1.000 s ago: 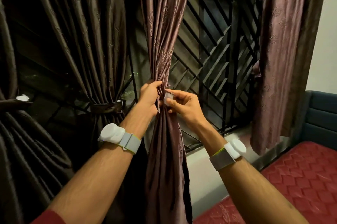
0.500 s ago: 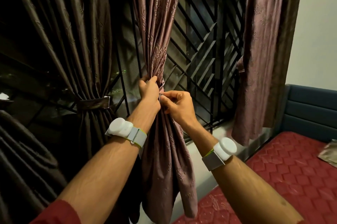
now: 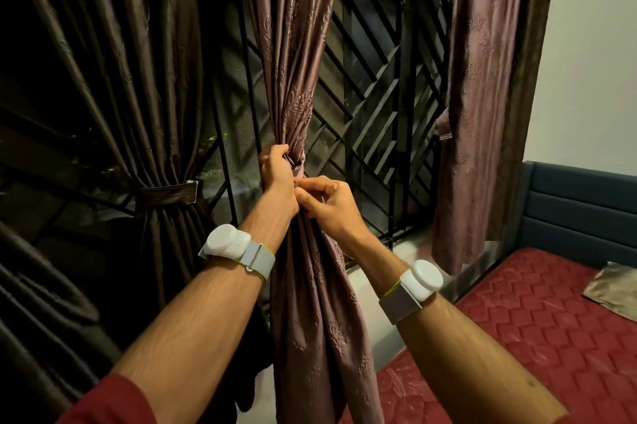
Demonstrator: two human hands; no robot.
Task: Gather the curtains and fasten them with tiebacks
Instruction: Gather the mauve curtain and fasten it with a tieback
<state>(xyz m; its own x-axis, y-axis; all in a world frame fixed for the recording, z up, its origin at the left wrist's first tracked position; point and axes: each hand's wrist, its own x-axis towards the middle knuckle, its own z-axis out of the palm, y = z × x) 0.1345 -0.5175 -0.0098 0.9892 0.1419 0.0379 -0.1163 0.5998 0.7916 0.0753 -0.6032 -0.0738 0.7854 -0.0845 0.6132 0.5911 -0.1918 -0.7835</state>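
Room: barred window (image 3: 379,85), pale wall (image 3: 593,79), red bed (image 3: 537,337) lower right.
Curtain (image 3: 300,54): bunched mid-window.
Left hand (image 3: 277,170): grip closed round its gather.
Right hand (image 3: 327,204): pinching the tieback (image 3: 299,161) there.
Nearby: left curtain (image 3: 144,79) already tied; right curtain (image 3: 482,113) loose.

sheeny embossed cloth curtain (image 3: 303,61), black metal grille (image 3: 379,96), quilted mattress (image 3: 537,337).

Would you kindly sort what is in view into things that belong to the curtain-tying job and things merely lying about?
Belongs to the job:
- middle curtain, gripped by the left hand
- right hand, pinching at the gather
- left curtain with fastened tieback
- right curtain, hanging loose

Just lying about:
- red mattress
- window grille
- blue headboard
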